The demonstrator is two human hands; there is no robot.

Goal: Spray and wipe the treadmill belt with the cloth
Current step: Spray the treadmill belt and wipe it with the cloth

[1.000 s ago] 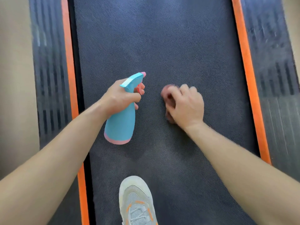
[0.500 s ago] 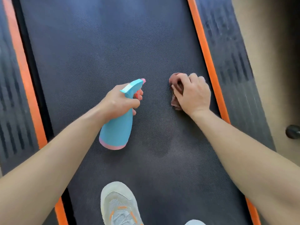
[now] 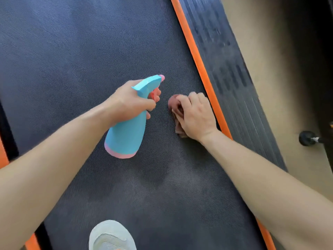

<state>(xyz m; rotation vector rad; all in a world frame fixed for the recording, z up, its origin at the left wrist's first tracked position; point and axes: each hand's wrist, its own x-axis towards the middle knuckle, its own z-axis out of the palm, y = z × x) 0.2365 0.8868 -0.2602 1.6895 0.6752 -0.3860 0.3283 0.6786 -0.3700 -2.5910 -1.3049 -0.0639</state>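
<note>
The dark textured treadmill belt (image 3: 75,56) fills most of the view. My left hand (image 3: 129,101) grips a light blue spray bottle (image 3: 126,136) with a pink base and pink nozzle, held above the belt with the nozzle pointing up-right. My right hand (image 3: 196,116) presses a crumpled reddish-brown cloth (image 3: 175,105) flat on the belt, close to the right orange stripe (image 3: 196,58). Most of the cloth is hidden under the hand. A darker damp-looking patch (image 3: 162,177) lies on the belt below the hands.
A black ribbed side rail (image 3: 227,69) runs beyond the orange stripe, then beige floor (image 3: 266,69). A small black dumbbell end (image 3: 306,138) lies on the floor at right. My grey shoe (image 3: 111,235) stands on the belt at the bottom edge.
The view has swung left so the belt's right edge sits nearer the middle. My right hand has slid the cloth rightward to the orange stripe. The bottle stays in my left hand.
</note>
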